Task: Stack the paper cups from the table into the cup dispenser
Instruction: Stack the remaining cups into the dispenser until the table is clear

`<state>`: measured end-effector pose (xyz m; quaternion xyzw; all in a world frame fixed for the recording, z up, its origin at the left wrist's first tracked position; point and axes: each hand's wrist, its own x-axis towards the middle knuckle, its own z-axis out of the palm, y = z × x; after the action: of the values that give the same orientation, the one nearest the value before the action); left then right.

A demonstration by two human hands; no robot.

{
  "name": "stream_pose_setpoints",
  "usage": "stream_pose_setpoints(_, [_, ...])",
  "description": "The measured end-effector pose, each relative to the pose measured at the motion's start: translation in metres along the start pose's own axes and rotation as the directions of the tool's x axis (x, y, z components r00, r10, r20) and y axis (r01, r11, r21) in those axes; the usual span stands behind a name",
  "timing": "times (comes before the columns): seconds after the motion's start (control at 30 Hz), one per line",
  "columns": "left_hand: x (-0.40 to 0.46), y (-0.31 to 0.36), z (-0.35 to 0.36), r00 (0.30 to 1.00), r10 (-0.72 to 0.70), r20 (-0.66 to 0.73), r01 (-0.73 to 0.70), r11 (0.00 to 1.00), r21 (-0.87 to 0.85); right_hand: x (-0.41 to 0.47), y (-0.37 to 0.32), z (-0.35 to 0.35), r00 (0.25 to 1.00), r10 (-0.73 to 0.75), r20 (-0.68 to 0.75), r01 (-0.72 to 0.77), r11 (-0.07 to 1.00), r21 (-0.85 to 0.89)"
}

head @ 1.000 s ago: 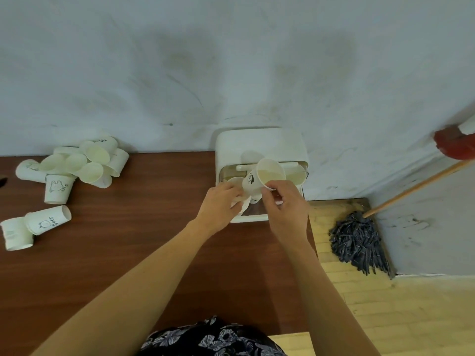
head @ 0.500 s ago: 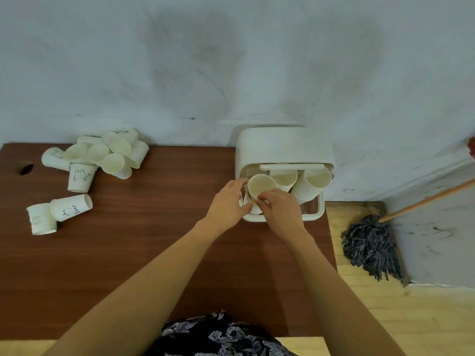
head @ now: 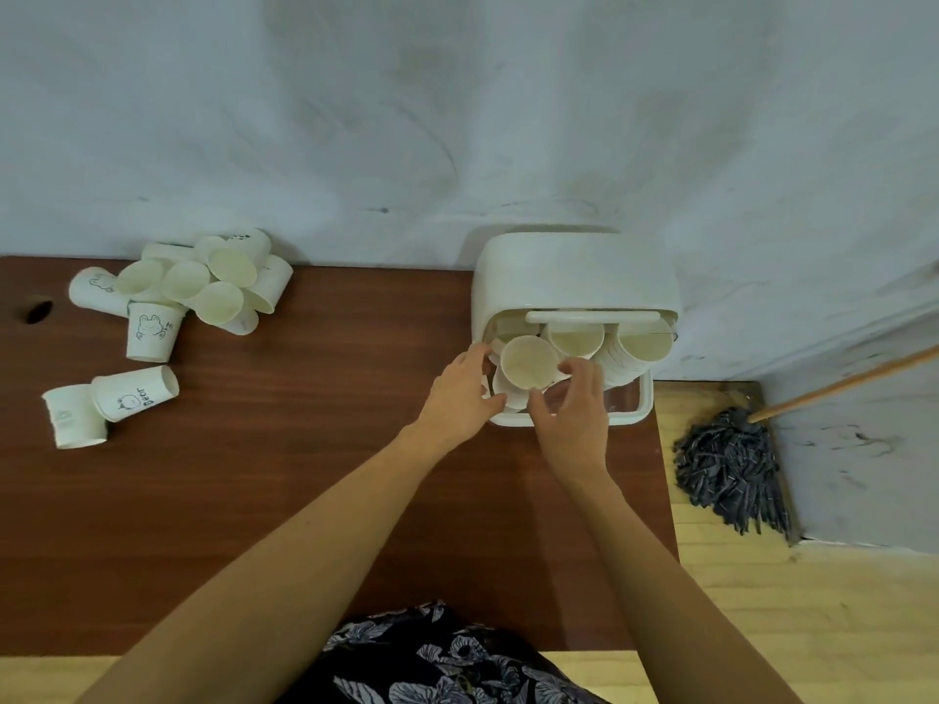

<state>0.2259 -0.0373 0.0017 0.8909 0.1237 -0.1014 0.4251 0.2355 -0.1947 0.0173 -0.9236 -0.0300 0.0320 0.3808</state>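
Paper cup point(head: 528, 361) — base hidden (by fingers point(head: 569, 370)).

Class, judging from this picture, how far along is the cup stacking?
Done: two stacks stand in the dispenser. In hand: the left hand and right hand hold a cup stack at its left slot. Left: the loose cups on the table.

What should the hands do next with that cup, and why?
Probably push the cup down into the left stack of the cup dispenser and let go. The left hand and right hand both grip it at the dispenser's opening, and it sits tilted, not yet level with the two stacks beside it. Loose cups wait on the table.
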Motion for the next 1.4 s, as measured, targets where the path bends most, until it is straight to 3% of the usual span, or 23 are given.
stream_pose_setpoints(0.1, [0.004,-0.004,0.008,0.999,-0.047,0.027,0.047,0.998,-0.033,0.002,0.013,0.009,0.973,0.195,0.127,-0.198,0.98,0.011])
stream_pose_setpoints(0.2, [0.007,-0.008,0.015,0.997,-0.063,0.047,0.067,0.993,-0.098,0.008,0.018,0.021,0.925,0.268,0.269,-0.299,0.951,0.081])
stream_pose_setpoints(0.47, [0.019,-0.002,0.014,0.992,-0.124,0.004,0.121,0.963,-0.239,0.034,0.015,0.046,0.847,0.412,0.336,-0.505,0.822,0.263])
stream_pose_setpoints(0.6, [0.022,0.002,0.015,0.986,-0.169,0.013,0.166,0.947,-0.275,0.042,0.014,0.06,0.837,0.434,0.334,-0.539,0.761,0.361])
stream_pose_setpoints(0.7, [0.027,0.004,0.015,0.978,-0.21,-0.002,0.202,0.942,-0.27,0.046,0.011,0.061,0.841,0.454,0.294,-0.535,0.778,0.33])
stream_pose_setpoints(0.87, [0.033,0.003,0.019,0.937,-0.342,0.075,0.342,0.85,-0.401,0.043,0.01,0.06,0.834,0.494,0.248,-0.552,0.744,0.376])
stream_pose_setpoints(1.03, [0.037,0.0,0.031,0.859,-0.457,0.231,0.488,0.596,-0.638,0.036,0.016,0.063,0.802,0.506,0.317,-0.597,0.655,0.464])
stream_pose_setpoints(1.13, [0.04,0.001,0.035,0.845,-0.448,0.292,0.511,0.518,-0.686,0.038,0.02,0.061,0.817,0.465,0.34,-0.576,0.644,0.503])
stream_pose_setpoints(1.4, [0.05,-0.005,0.045,0.841,-0.416,0.346,0.531,0.515,-0.672,0.043,0.024,0.049,0.841,0.435,0.323,-0.54,0.714,0.446])
